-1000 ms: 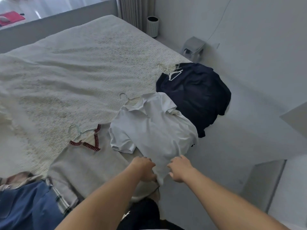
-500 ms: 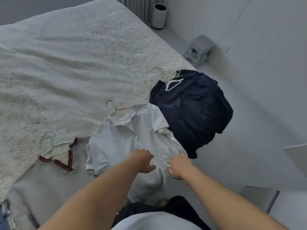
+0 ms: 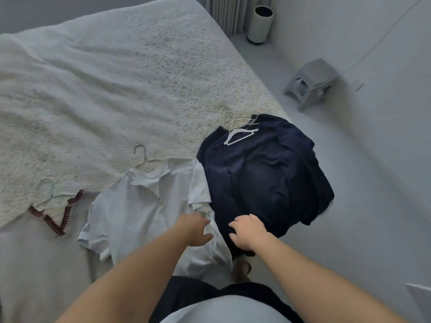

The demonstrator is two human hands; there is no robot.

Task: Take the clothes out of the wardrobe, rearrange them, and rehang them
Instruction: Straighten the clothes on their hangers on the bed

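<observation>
White polo under left hand's curled fingers, right hand loosely curled on navy pile.

Both bare forearms extended forward, converging. Left hand: palm down, fingers loosely curled, thumb extended toward right. Right hand: palm down, fingers curled downward, knuckles up. Hands close together, not touching.

White polo shirt — on hanger, flat beside navy garments.
</observation>
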